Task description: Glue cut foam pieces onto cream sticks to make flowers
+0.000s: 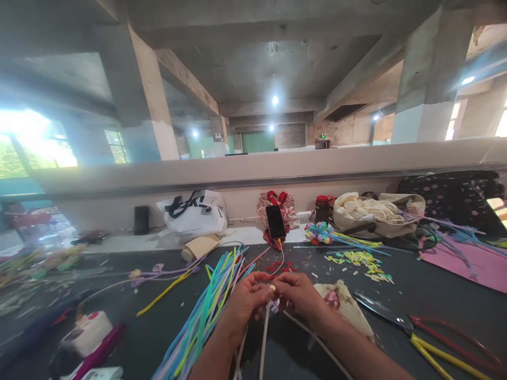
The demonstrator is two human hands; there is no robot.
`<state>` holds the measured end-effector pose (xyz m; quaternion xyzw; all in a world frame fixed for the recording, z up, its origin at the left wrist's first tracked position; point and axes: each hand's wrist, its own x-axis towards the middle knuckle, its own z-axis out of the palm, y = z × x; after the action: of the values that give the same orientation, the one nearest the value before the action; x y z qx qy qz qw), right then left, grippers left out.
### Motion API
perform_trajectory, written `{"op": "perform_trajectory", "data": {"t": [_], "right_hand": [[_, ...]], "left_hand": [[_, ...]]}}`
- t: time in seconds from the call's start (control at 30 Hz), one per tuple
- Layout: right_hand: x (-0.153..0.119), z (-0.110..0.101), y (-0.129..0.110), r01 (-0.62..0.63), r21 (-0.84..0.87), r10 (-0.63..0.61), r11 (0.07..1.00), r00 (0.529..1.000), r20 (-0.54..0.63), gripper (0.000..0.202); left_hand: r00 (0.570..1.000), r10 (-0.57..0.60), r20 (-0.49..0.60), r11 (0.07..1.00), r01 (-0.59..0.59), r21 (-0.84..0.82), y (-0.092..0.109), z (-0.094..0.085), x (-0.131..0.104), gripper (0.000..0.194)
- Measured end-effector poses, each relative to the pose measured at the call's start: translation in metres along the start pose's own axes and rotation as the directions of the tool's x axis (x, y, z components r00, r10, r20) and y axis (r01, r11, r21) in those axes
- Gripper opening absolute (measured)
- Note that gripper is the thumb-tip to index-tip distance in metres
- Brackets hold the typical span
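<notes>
My left hand (250, 296) and my right hand (298, 295) meet at the middle of the dark table, fingertips pinched together. Between them shows the small cream end (272, 288) of a pale stem. Several pale, beige stems (265, 338) hang below the hands toward the table's front edge. A bit of lilac shows under the fingers; most of the held piece is hidden. Beside my left forearm lies a bundle of fuzzy blue, green, yellow and lilac stems (206, 301). Near my right wrist rests a cream cloth (350, 309) with a pink patch.
Large scissors (412, 327) with red and yellow handles lie at right. Yellow-green cut pieces (360, 261) are scattered behind them. A phone (275, 221) leans against a red-patterned bag. A white bag (194, 214), a dark bottle (322, 210) and a pink sheet (471, 266) stand or lie around.
</notes>
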<state>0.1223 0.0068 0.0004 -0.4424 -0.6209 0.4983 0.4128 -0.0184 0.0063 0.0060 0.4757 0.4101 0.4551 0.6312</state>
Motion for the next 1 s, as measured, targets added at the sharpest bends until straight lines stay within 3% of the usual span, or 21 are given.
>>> {"op": "perform_trajectory", "data": {"t": [0.27, 0.53, 0.83, 1.0], "right_hand": [[-0.009, -0.014, -0.002, 0.067, -0.197, -0.059, 0.978, 0.997, 0.045, 0.016], [-0.014, -0.023, -0.006, 0.188, -0.505, -0.213, 0.842, 0.977, 0.010, 0.007], [-0.014, -0.015, -0.009, 0.219, -0.292, -0.227, 0.931, 0.974, 0.007, 0.013], [-0.015, -0.015, -0.010, 0.169, -0.145, -0.166, 0.975, 0.986, 0.033, 0.012]], "left_hand": [[1.000, -0.020, -0.013, 0.996, 0.021, 0.084, -0.005, 0.005, 0.003, 0.041], [0.985, -0.159, 0.060, 0.981, 0.151, 0.123, -0.007, 0.007, -0.002, 0.019], [0.965, -0.152, 0.214, 0.982, 0.172, -0.075, -0.006, 0.008, -0.001, 0.024], [0.951, -0.161, 0.263, 0.974, 0.197, -0.116, -0.008, 0.008, -0.004, 0.022]]}}
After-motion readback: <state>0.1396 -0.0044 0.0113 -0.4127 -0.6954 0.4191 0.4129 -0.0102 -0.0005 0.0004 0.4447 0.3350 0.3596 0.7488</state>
